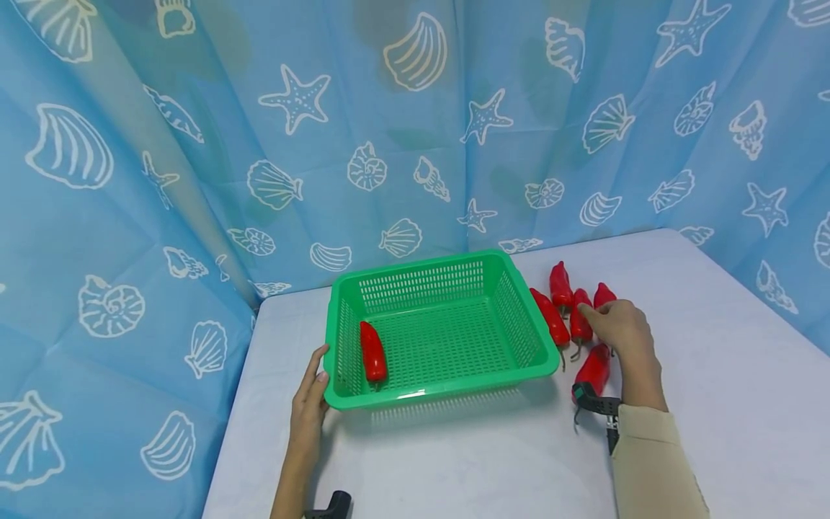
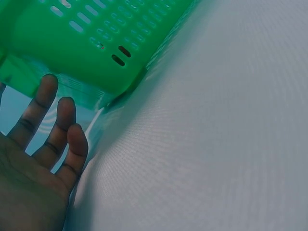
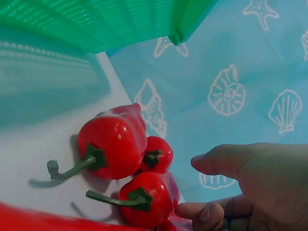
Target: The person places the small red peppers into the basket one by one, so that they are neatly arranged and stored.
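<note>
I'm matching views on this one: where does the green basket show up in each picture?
Head: the green basket sits mid-picture, slightly below centre.
Left wrist: the green basket is at upper left, above the left hand, cut off by the frame.
Right wrist: the green basket runs along the top from the left edge past the middle.
Shared landmark: the blue curtain with white prints.

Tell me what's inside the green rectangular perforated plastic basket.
One long, glossy red pepper lies near the left end of the basket. The patch of floor directly beneath the pepper is covered, so unseen.
</note>
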The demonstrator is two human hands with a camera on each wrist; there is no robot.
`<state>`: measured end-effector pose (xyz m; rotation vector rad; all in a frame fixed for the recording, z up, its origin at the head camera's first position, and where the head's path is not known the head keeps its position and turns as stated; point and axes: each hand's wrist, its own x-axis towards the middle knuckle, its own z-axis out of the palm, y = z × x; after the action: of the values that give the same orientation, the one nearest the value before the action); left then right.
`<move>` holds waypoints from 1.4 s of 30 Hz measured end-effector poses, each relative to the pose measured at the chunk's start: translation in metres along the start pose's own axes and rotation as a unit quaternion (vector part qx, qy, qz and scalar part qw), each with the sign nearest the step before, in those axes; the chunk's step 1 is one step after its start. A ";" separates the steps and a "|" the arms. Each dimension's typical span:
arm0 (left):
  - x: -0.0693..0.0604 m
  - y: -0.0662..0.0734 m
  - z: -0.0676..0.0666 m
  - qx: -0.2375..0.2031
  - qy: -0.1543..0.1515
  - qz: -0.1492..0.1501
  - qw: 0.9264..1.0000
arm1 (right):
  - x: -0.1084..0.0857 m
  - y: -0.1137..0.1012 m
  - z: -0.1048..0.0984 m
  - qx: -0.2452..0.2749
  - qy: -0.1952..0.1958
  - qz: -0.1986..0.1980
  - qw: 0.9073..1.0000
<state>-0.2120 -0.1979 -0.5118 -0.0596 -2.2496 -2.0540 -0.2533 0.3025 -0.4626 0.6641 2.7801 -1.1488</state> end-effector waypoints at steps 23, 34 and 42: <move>-0.001 -0.002 0.000 0.000 -0.003 0.006 1.000 | 0.002 -0.006 0.011 -0.104 -0.014 -0.010 0.994; -0.002 -0.001 0.001 0.006 -0.003 0.005 1.000 | 0.006 -0.004 0.016 -0.097 0.019 0.003 0.995; -0.002 0.000 0.001 0.013 -0.002 0.000 1.000 | 0.005 -0.006 0.014 -0.096 0.018 0.026 0.995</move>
<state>-0.2099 -0.1974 -0.5124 -0.0622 -2.2787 -2.0267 -0.2619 0.2908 -0.4694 0.7381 2.8355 -0.8552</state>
